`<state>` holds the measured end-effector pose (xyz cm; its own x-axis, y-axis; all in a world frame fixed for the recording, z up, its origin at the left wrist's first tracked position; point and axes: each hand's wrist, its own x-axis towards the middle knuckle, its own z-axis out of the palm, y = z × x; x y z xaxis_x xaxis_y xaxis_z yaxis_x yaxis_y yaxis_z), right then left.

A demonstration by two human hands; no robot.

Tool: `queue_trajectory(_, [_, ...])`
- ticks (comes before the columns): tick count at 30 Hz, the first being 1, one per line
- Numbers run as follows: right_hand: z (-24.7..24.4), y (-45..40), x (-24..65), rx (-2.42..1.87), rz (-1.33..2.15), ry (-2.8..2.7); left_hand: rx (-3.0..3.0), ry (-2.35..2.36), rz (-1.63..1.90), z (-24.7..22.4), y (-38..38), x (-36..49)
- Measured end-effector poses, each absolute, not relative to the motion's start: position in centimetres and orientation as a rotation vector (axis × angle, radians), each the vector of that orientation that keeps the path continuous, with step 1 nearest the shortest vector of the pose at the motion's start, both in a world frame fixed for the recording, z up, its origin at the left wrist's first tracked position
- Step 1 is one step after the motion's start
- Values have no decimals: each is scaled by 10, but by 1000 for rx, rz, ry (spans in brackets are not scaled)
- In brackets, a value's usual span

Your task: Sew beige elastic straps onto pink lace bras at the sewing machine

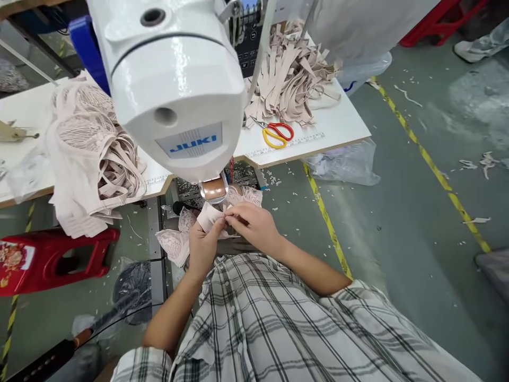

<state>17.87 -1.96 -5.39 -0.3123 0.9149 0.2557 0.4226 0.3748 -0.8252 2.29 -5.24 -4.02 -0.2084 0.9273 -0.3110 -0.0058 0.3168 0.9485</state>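
Observation:
Just below the head of a white JUKI sewing machine (pixel 178 101), both hands are on a pale pink lace bra (pixel 175 245). My left hand (pixel 203 246) pinches a light fabric part (pixel 208 216) of it between thumb and fingers. My right hand (pixel 254 225) is closed at the edge of the same part, its thumb and fingertips pressed together close to the left thumb. Lace parts of the bra spread out to the left and behind the hands. What lies exactly between the right fingertips is too small to make out.
Left on the white table lies a pile of pink lace bras (pixel 87 143), hanging over the edge. On the right are a heap of beige straps (pixel 290 79) and red-and-yellow scissors (pixel 277 133). A red stool (pixel 91 260) stands lower left. Scraps litter the green floor (pixel 382 223).

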Motion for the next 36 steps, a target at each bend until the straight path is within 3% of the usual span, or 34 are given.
queue_trajectory(7, [-41, -10, 189, -1239, 1091, -1905, 1013, 1611, 1040, -37, -54, 24])
queue_trajectory(19, [-37, 10, 200, -902, 1310, -2120, 1234, 1477, 1026, -36, -51, 16])
queue_trajectory(36, [-43, 13, 214, -1217, 1422, -1907, 1388, 1455, 712, -39, -33, 3])
